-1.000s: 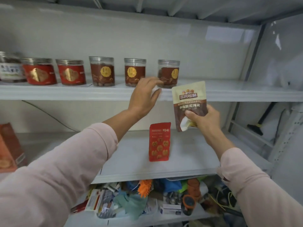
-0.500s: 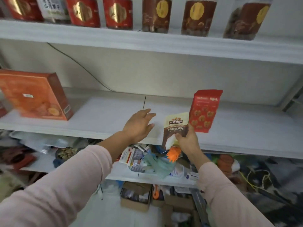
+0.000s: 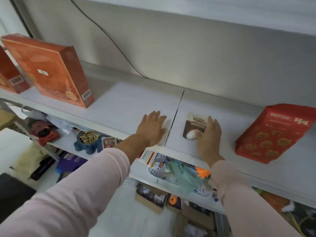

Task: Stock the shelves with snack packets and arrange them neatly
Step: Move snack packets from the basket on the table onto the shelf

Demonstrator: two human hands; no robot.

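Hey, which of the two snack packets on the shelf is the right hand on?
The small brown-and-cream packet, lying flat under the right hand. The bigger red packet sits farther right, untouched.

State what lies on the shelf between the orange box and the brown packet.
In the head view, the left hand rests flat on the shelf beside a dark seam; nothing else.

1. On the red snack packet, right of frame: gold characters, too blurred to read.
2. On the brown-and-cream packet: logo illegible.
3. On the orange box: white label and barcodes, unreadable.
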